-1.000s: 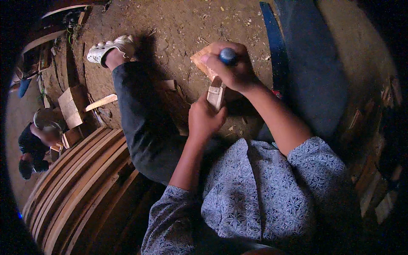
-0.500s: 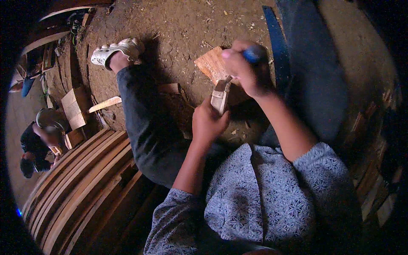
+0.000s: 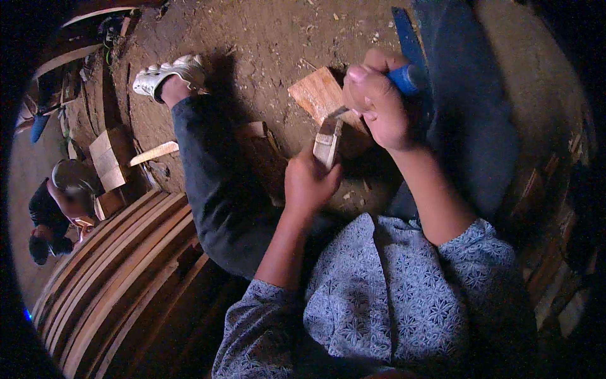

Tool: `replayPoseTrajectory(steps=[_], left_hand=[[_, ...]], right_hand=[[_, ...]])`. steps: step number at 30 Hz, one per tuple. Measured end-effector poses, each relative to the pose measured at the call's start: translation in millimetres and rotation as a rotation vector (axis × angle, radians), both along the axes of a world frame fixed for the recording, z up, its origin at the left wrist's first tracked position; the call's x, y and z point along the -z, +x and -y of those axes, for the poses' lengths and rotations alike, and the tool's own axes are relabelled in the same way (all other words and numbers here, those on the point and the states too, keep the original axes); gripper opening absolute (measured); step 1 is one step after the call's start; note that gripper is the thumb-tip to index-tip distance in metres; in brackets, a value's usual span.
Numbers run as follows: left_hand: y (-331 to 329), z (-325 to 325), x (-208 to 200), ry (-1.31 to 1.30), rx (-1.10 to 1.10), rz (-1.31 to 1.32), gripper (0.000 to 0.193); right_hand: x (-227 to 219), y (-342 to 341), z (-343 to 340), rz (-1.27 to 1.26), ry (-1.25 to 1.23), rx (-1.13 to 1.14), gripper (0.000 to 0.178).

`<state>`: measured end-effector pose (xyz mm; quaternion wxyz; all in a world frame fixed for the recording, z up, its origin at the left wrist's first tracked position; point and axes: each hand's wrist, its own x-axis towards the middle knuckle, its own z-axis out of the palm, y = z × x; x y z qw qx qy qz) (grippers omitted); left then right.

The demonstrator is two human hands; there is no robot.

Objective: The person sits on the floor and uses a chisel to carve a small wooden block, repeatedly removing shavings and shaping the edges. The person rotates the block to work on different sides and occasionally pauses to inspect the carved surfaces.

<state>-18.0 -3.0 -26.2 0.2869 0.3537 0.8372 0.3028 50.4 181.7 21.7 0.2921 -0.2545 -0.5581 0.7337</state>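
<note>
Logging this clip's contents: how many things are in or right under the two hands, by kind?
Small pale wooden blocks, in left hand: 1
Blue-handled metal cutting tools, in right hand: 1
Flat reddish wooden slabs on the dirt floor: 1
Total: 3

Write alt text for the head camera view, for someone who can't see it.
Seen from above, a person seated on a dirt floor holds a small wooden piece upright in the left hand and works its top with a blue-handled tool gripped in the right hand, over a wooden block. Stacked planks lie to the left.
</note>
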Motion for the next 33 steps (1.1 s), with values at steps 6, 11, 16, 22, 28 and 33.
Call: replayPoseTrajectory(steps=[6,11,16,22,28,33], left_hand=[[5.5,4.2,-3.6,-0.008,-0.034,0.046,0.036],[-0.5,-2.4,-7.3,-0.004,-0.024,0.035,0.037],[2.3,-2.8,-3.6,-0.002,-0.021,0.002,0.036],[1.9,3.8,3.0,-0.001,-0.019,0.006,0.035],[1.5,3.0,6.5,0.026,-0.027,0.063,0.036],[0.4,7.5,7.4,0.075,-0.059,0.073,0.037]], right_hand=[[34.6,-21.1,8.1,-0.004,0.166,0.029,0.033],[-2.0,0.1,-8.2,-0.028,0.021,0.071,0.034],[41.0,-20.4,15.3,-0.011,0.407,0.067,0.033],[12.4,-4.5,-1.2,0.032,0.084,0.125,0.030],[55.0,-24.2,9.9,-0.033,0.191,0.123,0.029],[49.8,-16.1,-0.9,-0.056,-0.167,0.237,0.026]])
